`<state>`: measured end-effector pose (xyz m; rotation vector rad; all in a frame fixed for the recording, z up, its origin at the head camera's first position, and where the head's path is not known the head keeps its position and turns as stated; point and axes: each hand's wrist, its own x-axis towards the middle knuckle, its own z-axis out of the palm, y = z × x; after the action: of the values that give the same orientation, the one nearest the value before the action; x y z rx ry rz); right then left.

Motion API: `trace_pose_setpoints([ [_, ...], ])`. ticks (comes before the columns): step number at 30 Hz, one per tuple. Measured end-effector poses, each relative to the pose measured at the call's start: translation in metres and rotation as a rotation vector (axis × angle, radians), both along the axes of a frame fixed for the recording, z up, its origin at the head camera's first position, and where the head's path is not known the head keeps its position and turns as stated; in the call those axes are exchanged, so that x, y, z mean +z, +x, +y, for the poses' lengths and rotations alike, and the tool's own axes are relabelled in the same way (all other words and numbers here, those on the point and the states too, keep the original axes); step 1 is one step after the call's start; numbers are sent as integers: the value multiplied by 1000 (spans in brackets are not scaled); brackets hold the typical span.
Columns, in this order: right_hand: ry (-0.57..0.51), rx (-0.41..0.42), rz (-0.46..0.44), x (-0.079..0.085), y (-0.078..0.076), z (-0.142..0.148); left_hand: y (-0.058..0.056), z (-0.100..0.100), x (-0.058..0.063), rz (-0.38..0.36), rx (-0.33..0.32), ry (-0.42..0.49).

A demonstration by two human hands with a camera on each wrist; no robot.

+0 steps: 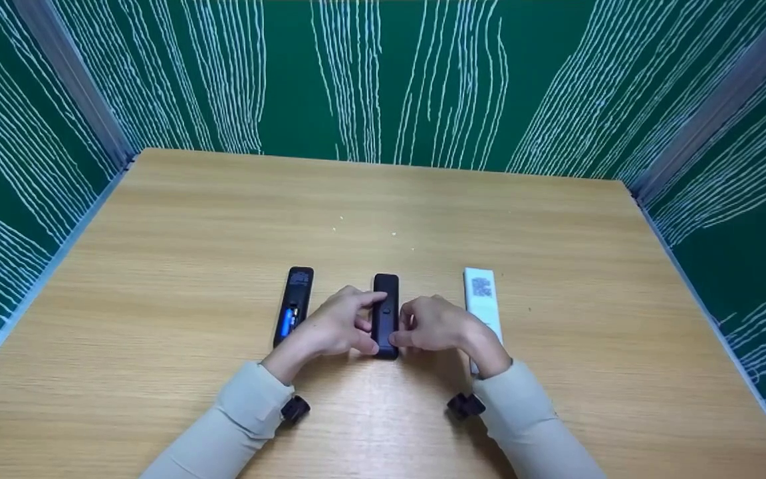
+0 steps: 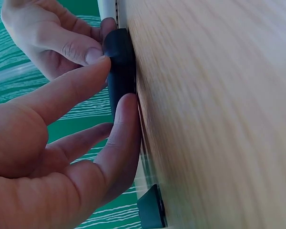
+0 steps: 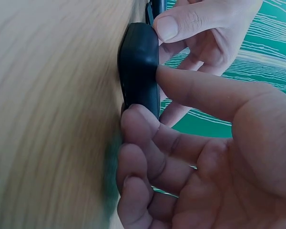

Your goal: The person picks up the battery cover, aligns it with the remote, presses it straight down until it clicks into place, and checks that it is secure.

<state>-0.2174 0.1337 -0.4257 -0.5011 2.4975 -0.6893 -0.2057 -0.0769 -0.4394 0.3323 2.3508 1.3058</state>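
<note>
A black remote control [image 1: 385,326] lies on the table between both hands, its near end toward the person. From its left side my left hand [image 1: 336,324] holds it, with the thumb near the close end and the index finger reaching over its upper face. My right hand [image 1: 439,324] pinches the right side, thumb on the top edge, other fingers curled at the flank. Up close, the remote's rounded end [image 3: 139,52] shows in the right wrist view, its underside hidden. Left of the hands is a second black remote [image 1: 300,286] with a blue battery [image 1: 286,322] exposed.
A white remote [image 1: 483,293] bearing a printed square code lies to the right, partly covered by the right wrist. Small pale crumbs [image 1: 393,234] dot the wooden table [image 1: 223,219] farther back. Green walls [image 1: 290,80] with white streaks enclose the far side and both flanks.
</note>
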Motion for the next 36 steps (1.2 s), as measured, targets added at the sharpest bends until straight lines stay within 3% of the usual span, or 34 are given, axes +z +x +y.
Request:
trace_pose_setpoints([
  [23, -9, -54, 62, -6, -4, -4, -1, -1, -1, 13, -4, 3],
  [36, -27, -134, 66, -11, -7, -6, -1, 0, -2, 2, 1, 6],
])
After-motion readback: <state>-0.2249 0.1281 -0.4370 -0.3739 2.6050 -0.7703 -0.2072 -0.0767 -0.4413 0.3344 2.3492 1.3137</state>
